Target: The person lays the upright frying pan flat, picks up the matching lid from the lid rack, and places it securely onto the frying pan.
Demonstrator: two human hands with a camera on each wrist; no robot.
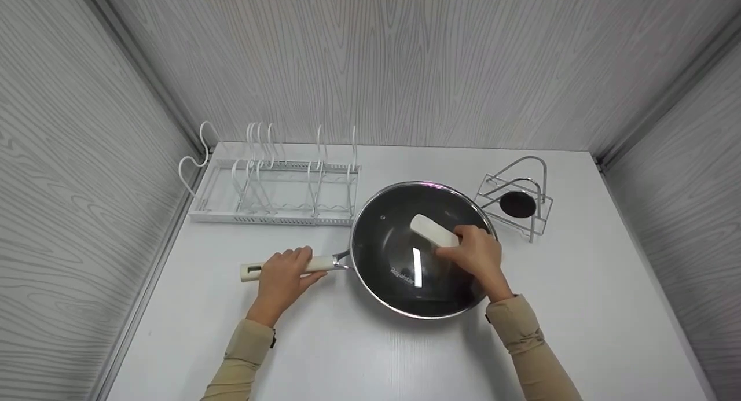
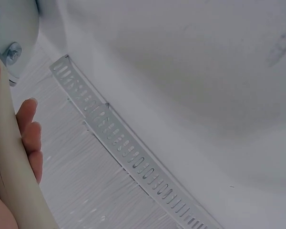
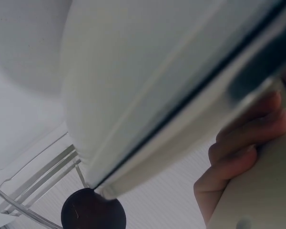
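A frying pan [image 3: 128,62] with a cream outer wall has a round glass lid [image 1: 382,247] on it, edged in metal. My left hand [image 1: 282,278] grips the pan's cream handle [image 1: 322,264]; in the left wrist view the fingers [image 2: 32,136] curl round that handle. Over the lid, my right hand [image 1: 476,255] holds the flat cream lid knob [image 1: 429,228] between thumb and fingers. The right wrist view shows those curled fingers [image 3: 243,148] beside the lid's rim. Through the glass the inside looks dark, and its contents cannot be made out.
Behind the pan's left side stands a white wire rack [image 1: 272,220] with upright loops. A small metal wire stand [image 1: 544,216] with a dark round disc [image 1: 517,205] is at the right. Grey wood-grain panels [image 1: 370,65] enclose the white table [image 1: 370,366] at the back and sides.
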